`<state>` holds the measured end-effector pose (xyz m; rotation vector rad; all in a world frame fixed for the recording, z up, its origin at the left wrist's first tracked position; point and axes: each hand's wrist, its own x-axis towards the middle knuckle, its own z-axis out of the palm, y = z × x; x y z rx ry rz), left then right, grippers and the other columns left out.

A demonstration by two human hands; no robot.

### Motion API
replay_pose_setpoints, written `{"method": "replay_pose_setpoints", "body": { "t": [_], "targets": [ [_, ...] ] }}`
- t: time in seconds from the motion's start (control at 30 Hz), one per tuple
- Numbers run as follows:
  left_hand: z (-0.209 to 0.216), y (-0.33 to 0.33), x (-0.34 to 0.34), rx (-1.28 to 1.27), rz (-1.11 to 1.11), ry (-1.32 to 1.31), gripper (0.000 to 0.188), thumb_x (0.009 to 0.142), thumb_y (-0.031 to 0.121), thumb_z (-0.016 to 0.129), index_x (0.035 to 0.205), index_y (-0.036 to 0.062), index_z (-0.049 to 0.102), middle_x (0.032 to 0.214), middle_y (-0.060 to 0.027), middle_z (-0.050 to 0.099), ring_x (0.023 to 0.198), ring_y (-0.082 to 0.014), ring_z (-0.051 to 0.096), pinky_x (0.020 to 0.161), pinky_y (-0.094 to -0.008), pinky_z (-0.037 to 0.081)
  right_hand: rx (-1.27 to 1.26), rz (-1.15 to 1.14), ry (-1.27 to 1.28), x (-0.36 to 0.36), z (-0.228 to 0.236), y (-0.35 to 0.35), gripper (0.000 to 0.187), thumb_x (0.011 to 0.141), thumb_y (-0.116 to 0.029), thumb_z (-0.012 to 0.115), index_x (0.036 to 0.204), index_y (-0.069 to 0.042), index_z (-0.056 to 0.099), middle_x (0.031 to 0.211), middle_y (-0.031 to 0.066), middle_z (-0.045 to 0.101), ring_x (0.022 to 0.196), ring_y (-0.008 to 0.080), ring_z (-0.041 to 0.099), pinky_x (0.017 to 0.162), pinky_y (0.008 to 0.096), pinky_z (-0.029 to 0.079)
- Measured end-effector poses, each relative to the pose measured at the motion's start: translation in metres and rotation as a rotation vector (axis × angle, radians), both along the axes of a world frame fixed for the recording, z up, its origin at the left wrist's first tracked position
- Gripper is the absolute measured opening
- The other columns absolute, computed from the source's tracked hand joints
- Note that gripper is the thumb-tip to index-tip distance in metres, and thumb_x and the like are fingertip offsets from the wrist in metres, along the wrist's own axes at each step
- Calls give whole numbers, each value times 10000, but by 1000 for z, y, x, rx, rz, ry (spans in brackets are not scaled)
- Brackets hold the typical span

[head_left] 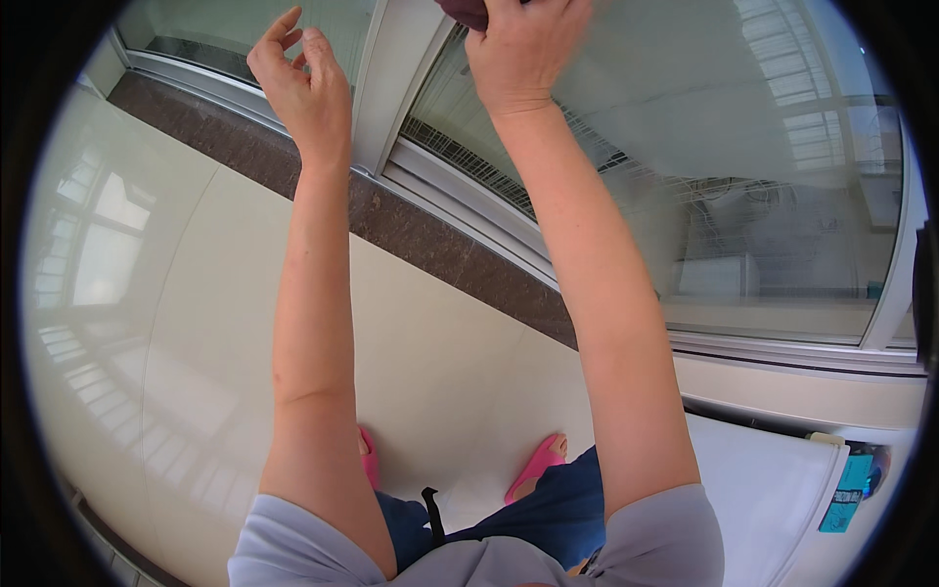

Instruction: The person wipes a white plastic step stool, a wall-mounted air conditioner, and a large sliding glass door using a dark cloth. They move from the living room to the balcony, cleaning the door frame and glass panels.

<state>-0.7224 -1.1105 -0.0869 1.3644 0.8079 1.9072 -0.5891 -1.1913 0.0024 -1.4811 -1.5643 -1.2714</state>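
Observation:
At the top edge my right hand (528, 54) is raised before a large glass door panel (675, 117). A dark maroon cloth (464, 10) shows beside its fingers, and I hold it there. Most of the cloth and my fingertips lie out of view. My left hand (305, 83) is lifted in front of the left glass pane (220, 24). Its fingers are apart and loosely bent, with nothing in them. Between the two hands runs a pale metal door frame (380, 88).
A dark brown stone threshold (421, 230) runs below the frames. Glossy cream floor tiles (186, 284) reflect a window. At lower right stand a white flat-topped appliance (753, 479) and a teal package (846, 494). My feet wear pink slippers (533, 470).

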Motion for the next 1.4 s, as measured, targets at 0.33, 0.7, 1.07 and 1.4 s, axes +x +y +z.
{"method": "replay_pose_setpoints", "body": {
  "t": [0.33, 0.7, 1.07, 1.4],
  "targets": [
    [-42, -38, 33, 93, -3, 230, 153, 945, 61, 570, 1093, 37, 603, 1013, -55, 573, 852, -148, 549, 736, -289, 462, -936, -332, -17, 39, -251, -111, 117, 817, -168, 629, 869, -151, 732, 1302, 38, 535, 1199, 249, 468, 945, 429, 372],
    [-12, -165, 129, 396, -537, 419, 127, 929, 27, 594, 1043, 59, 640, 989, -32, 632, 792, -146, 608, 659, -265, 511, -1140, -845, 190, 156, -252, -429, 193, 793, -144, 662, 978, -185, 697, 1226, 36, 527, 1138, 252, 481, 911, 425, 391],
    [-31, -277, 181, 557, -866, 827, 180, 911, 35, 612, 1090, 47, 628, 1120, -81, 616, 900, -257, 643, 735, -327, 544, 485, -1524, 973, 268, -169, -678, 390, 745, -72, 675, 1134, -72, 668, 1234, 212, 547, 1105, 393, 567, 912, 472, 502],
    [-82, -302, 177, 42, -1215, 948, 380, 922, 56, 619, 1297, 77, 561, 1172, -87, 594, 906, -180, 635, 738, -287, 544, -88, -1079, 1897, 282, -328, -627, 552, 729, -94, 703, 1237, 78, 570, 1190, 216, 634, 1126, 352, 612, 926, 430, 493]
  ]
}}
